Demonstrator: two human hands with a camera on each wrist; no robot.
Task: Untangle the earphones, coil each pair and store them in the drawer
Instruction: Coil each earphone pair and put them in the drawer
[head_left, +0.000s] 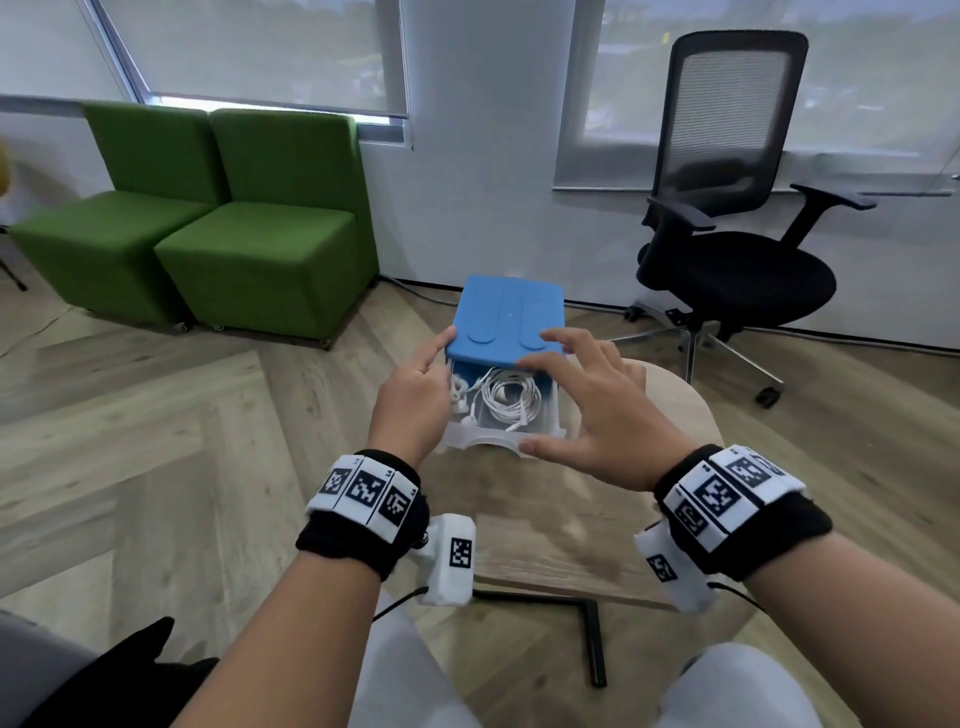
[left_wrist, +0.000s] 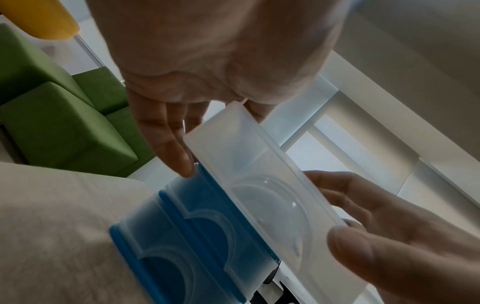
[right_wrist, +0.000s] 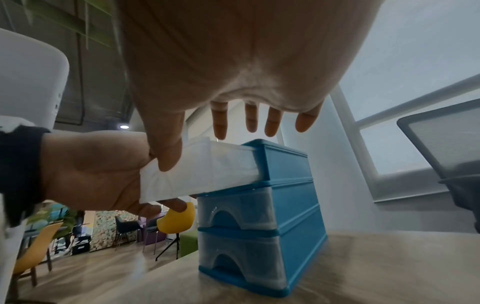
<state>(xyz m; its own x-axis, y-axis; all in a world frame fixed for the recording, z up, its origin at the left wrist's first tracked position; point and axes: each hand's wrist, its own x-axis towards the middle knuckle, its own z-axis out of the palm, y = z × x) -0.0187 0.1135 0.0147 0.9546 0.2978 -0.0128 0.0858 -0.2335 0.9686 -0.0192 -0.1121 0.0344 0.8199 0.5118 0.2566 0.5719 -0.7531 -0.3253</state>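
Observation:
A blue three-drawer unit (head_left: 506, 317) stands on a round wooden table (head_left: 561, 545). Its clear top drawer (head_left: 498, 441) is pulled out toward me. White earphones (head_left: 506, 402) lie coiled inside it. My left hand (head_left: 421, 379) lies against the drawer's left side, fingers (left_wrist: 168, 144) fairly straight, index finger up at the unit's top corner. My right hand (head_left: 582, 405) hovers spread over the drawer's right part, its thumb (right_wrist: 166, 152) touching the front corner of the drawer (right_wrist: 215, 170). The two lower drawers (right_wrist: 239, 222) are pushed in.
Two green seats (head_left: 208, 234) stand at the back left and a black office chair (head_left: 737, 249) at the back right, both off the table. Bare tabletop (right_wrist: 363, 267) lies in front of and right of the unit. My knees are below the table's near edge.

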